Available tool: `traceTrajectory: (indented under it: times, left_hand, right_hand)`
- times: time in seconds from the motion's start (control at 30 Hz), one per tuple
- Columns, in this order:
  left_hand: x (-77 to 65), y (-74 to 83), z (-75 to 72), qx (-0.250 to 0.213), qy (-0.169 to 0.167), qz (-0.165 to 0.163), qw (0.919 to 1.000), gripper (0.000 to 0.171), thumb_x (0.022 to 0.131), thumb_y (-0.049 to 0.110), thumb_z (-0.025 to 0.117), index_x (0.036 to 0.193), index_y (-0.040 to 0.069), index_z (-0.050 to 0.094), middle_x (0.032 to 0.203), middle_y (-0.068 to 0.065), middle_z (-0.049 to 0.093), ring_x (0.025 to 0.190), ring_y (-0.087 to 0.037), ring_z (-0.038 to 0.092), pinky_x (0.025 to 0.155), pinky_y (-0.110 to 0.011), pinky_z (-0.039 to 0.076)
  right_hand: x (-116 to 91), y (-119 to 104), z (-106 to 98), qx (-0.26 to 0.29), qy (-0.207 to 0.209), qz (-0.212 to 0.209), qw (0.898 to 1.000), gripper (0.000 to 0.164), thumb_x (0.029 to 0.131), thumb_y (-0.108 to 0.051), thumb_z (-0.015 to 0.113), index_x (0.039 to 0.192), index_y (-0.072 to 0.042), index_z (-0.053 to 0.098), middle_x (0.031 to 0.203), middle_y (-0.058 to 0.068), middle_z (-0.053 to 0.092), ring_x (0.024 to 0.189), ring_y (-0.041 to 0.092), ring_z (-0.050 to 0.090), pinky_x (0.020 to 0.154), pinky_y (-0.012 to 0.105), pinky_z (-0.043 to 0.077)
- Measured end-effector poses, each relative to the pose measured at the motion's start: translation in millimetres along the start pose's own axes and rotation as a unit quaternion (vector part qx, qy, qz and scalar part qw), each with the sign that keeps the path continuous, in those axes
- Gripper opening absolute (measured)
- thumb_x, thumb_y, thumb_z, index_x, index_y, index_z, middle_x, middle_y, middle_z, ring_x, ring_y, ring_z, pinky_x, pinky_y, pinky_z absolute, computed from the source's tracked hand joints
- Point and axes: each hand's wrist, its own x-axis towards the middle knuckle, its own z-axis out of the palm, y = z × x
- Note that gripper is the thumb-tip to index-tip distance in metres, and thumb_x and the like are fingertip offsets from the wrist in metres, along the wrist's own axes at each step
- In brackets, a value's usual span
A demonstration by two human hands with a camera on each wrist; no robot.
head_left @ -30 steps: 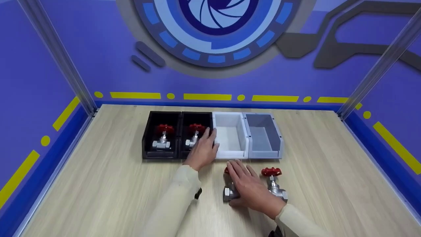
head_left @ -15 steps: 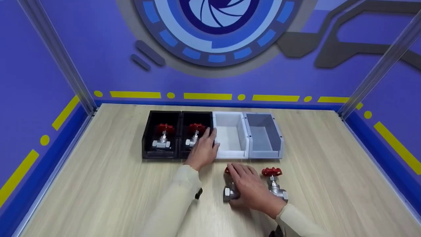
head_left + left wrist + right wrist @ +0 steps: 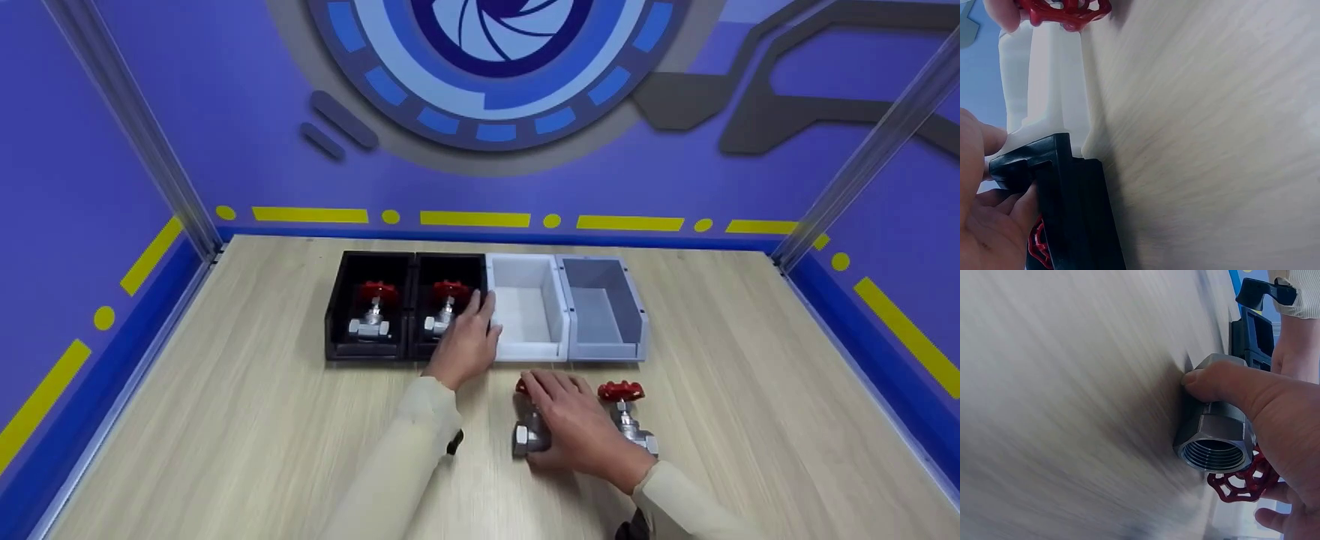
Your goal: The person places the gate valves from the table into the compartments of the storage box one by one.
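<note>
My left hand (image 3: 466, 337) holds the shared wall between the second black bin (image 3: 1081, 208) and the white bin (image 3: 529, 352), thumb on the white side, fingers inside the black bin. On the table, my right hand (image 3: 585, 427) grips a metal valve (image 3: 1213, 430) with a red handwheel (image 3: 1241, 486); the thumb presses its threaded body and the fingers reach over toward the wheel. Much of this valve is hidden under the palm in the head view. A similar valve (image 3: 626, 421) lies just right of that hand.
Another valve (image 3: 370, 326) lies in the leftmost black bin (image 3: 366, 351), and one more valve (image 3: 437, 324) in the second black bin. A grey bin (image 3: 606, 352) ends the row on the right. Blue panels (image 3: 225, 150) enclose the wooden table (image 3: 247, 420).
My right fingers, straighter a second ago, have curled further down around the valve. The left hand stays on the bin wall.
</note>
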Motion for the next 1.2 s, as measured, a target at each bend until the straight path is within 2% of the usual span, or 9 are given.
traceTrajectory:
  times: [0.4, 0.7, 1.2]
  left_hand:
    - [0.9, -0.1, 0.7, -0.006, -0.006, -0.004, 1.0, 0.056, 0.098, 0.02, 0.054, 0.149, 0.006, 0.036, 0.153, -0.026, 0.033, 0.124, -0.039, 0.054, 0.101, -0.045, 0.047]
    - [1.1, 0.5, 0.8, -0.002, -0.018, -0.019, 0.9997, 0.057, 0.099, 0.022, 0.053, 0.151, 0.008, 0.033, 0.155, -0.023, 0.03, 0.125, -0.038, 0.054, 0.102, -0.045, 0.046]
    - [-0.9, 0.5, 0.2, -0.003, -0.018, -0.014, 0.9997, 0.058, 0.1, 0.022, 0.051, 0.152, 0.008, 0.031, 0.156, -0.024, 0.028, 0.125, -0.037, 0.053, 0.102, -0.044, 0.046]
  right_hand:
    - [2.3, -0.3, -4.4, 0.015, 0.003, 0.002, 1.0, 0.112, 0.058, -0.049, 0.086, 0.148, -0.006, 0.035, 0.144, 0.015, 0.047, 0.13, 0.033, 0.047, 0.106, 0.057, 0.037]
    - [5.8, 1.0, -8.0, 0.012, 0.004, 0.001, 1.0, 0.114, 0.058, -0.049, 0.087, 0.15, -0.006, 0.033, 0.147, 0.015, 0.045, 0.133, 0.034, 0.044, 0.106, 0.059, 0.036]
    - [10.9, 3.0, -17.4, 0.009, -0.008, 0.009, 1.0, 0.112, 0.062, -0.053, 0.085, 0.15, -0.01, 0.033, 0.148, 0.013, 0.044, 0.133, 0.032, 0.043, 0.108, 0.055, 0.034]
